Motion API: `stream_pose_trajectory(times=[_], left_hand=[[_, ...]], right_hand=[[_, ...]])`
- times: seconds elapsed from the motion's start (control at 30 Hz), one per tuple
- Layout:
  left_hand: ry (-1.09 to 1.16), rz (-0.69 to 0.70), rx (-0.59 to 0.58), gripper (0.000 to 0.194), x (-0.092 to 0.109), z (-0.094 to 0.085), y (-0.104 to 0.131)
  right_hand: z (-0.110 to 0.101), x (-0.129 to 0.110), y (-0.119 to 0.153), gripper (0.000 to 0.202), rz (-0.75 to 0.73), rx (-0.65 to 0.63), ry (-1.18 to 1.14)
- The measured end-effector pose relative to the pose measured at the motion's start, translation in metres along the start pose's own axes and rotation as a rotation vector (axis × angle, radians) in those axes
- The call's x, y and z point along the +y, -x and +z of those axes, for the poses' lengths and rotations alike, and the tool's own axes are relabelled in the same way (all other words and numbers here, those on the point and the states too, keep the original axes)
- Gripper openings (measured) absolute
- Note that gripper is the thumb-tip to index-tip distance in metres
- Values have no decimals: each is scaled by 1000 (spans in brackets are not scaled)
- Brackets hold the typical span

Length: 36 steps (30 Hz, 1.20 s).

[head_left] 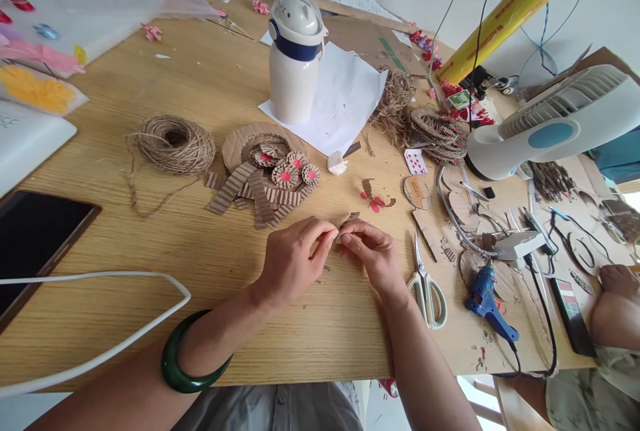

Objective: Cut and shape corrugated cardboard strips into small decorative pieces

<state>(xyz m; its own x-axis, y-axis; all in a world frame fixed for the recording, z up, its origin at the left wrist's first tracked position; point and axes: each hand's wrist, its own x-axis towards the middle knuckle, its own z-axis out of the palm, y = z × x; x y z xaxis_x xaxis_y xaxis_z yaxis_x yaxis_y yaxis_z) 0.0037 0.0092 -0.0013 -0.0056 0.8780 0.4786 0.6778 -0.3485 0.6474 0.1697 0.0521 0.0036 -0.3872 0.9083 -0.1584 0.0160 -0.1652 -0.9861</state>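
The small brown piece [352,218], which looks like corrugated cardboard, is between my two hands, a little above the table as I judge. My right hand [373,251] pinches it with thumb and fingers, and my left hand [295,261] has thumb and forefinger pressed together at its left edge; the fingers hide most of it. I suppose I hold it by the tips because it is so small and needs support from both sides. Just beyond my right fingers lie red scraps [376,204]. Beyond my left hand rests the cardboard wreath [233,148] with its rosettes [285,176], probably put there to leave room for the fingers, and farther left the twine coil [175,144]. Near my right wrist are the scissors [423,288], handles toward me, perhaps for easy reach; then the blue glue gun [486,298]. The white cable [145,276] near my left forearm could catch my sleeveless arm, and the white bottle [294,78] stands in the way of reaching straight forward.
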Motion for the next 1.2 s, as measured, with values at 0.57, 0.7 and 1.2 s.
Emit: stream_pose_trajectory(times=[0.57, 0.7, 1.2], left_hand=[[468, -339, -58, 15, 3, 3, -3], [390, -263, -69, 13, 1, 3, -2], [423, -331, -11, 15, 0, 2, -4]], right_hand=[[-3, 2, -1, 16, 28, 2, -66], [-2, 3, 0, 13, -36, -37, -17], [-6, 3, -4, 10, 58, 61, -241]])
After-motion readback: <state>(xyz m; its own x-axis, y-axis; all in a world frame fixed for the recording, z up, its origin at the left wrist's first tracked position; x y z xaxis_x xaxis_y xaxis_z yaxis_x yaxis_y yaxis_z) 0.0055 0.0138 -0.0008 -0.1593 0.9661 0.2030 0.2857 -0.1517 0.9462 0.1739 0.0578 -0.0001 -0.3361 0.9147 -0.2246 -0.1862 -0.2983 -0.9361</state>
